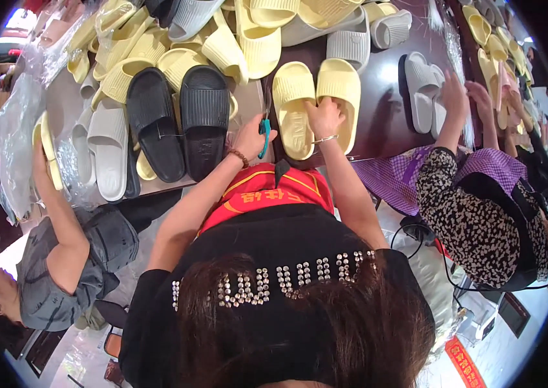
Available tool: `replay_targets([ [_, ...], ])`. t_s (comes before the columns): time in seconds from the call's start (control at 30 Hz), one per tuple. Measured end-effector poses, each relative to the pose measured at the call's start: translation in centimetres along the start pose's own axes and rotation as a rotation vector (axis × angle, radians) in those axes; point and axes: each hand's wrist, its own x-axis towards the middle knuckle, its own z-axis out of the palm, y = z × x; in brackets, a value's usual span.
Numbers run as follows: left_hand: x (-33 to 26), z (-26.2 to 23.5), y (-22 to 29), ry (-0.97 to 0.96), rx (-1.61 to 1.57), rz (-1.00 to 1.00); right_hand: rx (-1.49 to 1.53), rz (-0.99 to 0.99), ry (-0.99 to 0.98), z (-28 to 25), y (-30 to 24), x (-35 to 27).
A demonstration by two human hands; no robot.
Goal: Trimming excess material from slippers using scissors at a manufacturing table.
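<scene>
A pair of pale yellow slide slippers lies side by side in front of me, toes away. My right hand grips them where their inner edges meet, thumb toward the left slipper and fingers partly hidden under the right strap. Just left of the pair, my left hand is closed around small scissors with teal handles; their blades point away along the table. Beside that hand lie two black slide slippers, with a thin thread or tag pin on the left one.
Yellow and grey slippers heap up at the back left. A grey slipper lies left of the black ones. Grey slippers stand on the dark table to the right. Co-workers sit close on both sides; clear plastic lies left.
</scene>
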Motion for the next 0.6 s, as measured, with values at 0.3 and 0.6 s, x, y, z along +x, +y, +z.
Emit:
replay_targets([
  [0.3,-0.5,0.2,-0.8,-0.054,0.16,-0.046,-0.159,-0.15,0.08,1.8,1.6,1.6],
  [0.6,-1.9,-1.8,3.5,-0.047,0.201,0.243,0.76,0.226,0.023,-0.9,0.8,0.6],
])
